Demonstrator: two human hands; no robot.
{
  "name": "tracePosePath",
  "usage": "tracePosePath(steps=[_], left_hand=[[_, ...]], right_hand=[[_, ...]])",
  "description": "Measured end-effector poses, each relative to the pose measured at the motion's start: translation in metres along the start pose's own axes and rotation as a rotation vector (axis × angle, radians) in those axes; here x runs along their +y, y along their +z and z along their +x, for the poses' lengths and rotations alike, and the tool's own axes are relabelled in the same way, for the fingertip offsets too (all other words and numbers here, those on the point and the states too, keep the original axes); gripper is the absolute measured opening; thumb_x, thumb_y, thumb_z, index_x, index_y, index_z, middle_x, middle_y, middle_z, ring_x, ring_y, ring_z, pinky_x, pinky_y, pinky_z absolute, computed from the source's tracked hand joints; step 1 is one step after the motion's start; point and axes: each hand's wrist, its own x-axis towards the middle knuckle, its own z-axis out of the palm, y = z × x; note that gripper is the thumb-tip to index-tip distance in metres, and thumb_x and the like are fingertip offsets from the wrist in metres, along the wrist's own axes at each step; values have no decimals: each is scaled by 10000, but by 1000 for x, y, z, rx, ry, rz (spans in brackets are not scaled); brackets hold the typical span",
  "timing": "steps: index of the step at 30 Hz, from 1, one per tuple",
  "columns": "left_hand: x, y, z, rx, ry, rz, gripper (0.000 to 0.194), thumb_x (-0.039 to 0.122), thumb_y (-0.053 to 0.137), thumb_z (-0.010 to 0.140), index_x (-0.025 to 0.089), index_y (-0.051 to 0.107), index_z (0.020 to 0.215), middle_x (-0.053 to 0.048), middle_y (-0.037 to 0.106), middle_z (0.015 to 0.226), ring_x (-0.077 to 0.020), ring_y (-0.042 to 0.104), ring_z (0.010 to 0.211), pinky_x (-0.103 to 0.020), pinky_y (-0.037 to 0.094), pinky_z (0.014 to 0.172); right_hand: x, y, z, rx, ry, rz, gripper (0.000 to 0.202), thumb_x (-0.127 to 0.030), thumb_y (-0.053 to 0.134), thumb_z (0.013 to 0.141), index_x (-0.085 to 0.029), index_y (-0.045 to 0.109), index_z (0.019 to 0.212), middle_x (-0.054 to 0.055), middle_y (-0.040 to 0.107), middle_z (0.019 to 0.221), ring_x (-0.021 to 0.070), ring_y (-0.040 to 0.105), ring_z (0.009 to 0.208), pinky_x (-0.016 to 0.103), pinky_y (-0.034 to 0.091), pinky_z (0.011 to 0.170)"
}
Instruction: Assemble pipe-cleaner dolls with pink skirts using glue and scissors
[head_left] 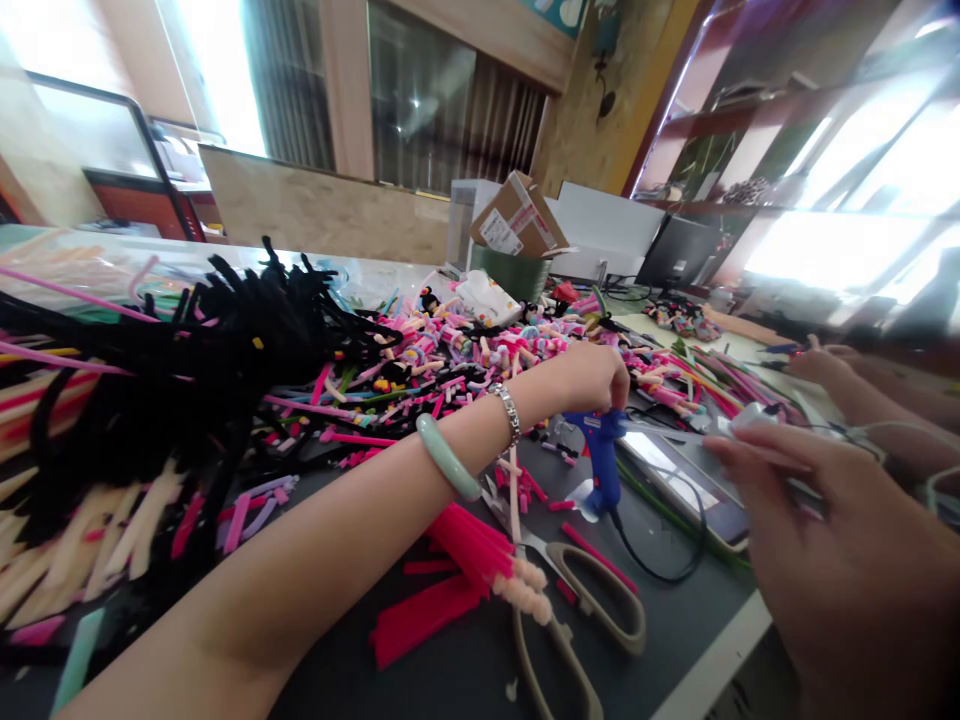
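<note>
My left hand [596, 375] reaches forward, fingers curled down and closed on the top of a blue glue gun [602, 465]; its fingertips are partly hidden. The gun's handle points toward me, trailing a black cord. My right hand [817, 510], blurred, is closed in a pinch at the right. A thin grey strip runs from near the gun to its fingertips, but what they hold is unclear. Below my left forearm lie scissors [600, 600] with beige handles and a bundle of hot-pink pipe cleaners [465, 545] with curled peach ends. A phone [682, 480] lies between my hands.
Black pipe cleaners [247, 330] are heaped at left, beside peach ones [97, 530]. Small pink figures [510, 350] and cut pieces cover the middle. A cardboard box [521, 220] sits in a green bin [510, 272] behind. Another person's hand [825, 370] is at right.
</note>
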Motion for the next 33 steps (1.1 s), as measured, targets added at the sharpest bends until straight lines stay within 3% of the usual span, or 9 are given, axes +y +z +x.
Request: tracePosePath(steps=[4,6,11,14,19,24,28,33], left_hand=[[-1,1,-1,7,2,-10,292,-1,610,669,131,763,880,-66,733,925,-192,641,886,-281,481,835],[-1,1,-1,11,4,-17,284,0,615,670,137,764,870,-61,734,936,-189,643,892,-277,480,847],[-4,3,1,22,11,-26,268,16,634,681,152,764,872,-56,733,918,-197,648,913,-287,471,889],[-5,3,1,21,19,-22,263,11,640,680,157,766,859,-63,729,922,-208,646,930,-303,467,898],[-3,3,0,25,33,-10,269,-5,606,698,149,758,858,-76,725,929,-213,645,924,-300,483,841],[0,2,-2,15,27,5,275,-4,586,705,146,752,865,-73,718,939,-212,644,916,-299,483,829],[2,0,-2,1,14,16,279,1,586,702,144,750,878,-70,716,933,-218,636,931,-298,485,807],[1,1,-1,10,40,33,282,3,580,693,148,752,864,-61,715,901,-208,640,882,-294,488,777]], right_hand=[[-17,-1,1,68,-236,-88,186,-263,632,875,-212,672,1050,24,752,813,174,694,677,251,422,571],[-19,0,0,78,-184,-103,217,-277,646,863,-212,664,1069,27,750,824,178,691,668,258,430,575],[-5,5,-6,-34,150,-88,341,-487,677,793,-166,712,904,55,712,670,194,670,574,260,393,455],[2,10,-8,-10,215,-36,450,-564,663,768,-131,718,879,79,693,623,213,673,558,261,394,418],[-1,16,-5,82,239,-14,538,-640,605,764,-113,712,744,71,621,529,199,604,475,272,356,398],[-2,18,-2,39,167,116,418,-476,592,841,-168,661,568,43,560,461,164,558,433,257,344,415],[0,23,-4,62,124,89,301,-405,637,835,-149,684,684,57,611,563,181,590,514,274,385,473],[2,36,-5,41,38,84,307,-459,618,842,-158,640,786,37,641,688,153,582,555,261,383,510]])
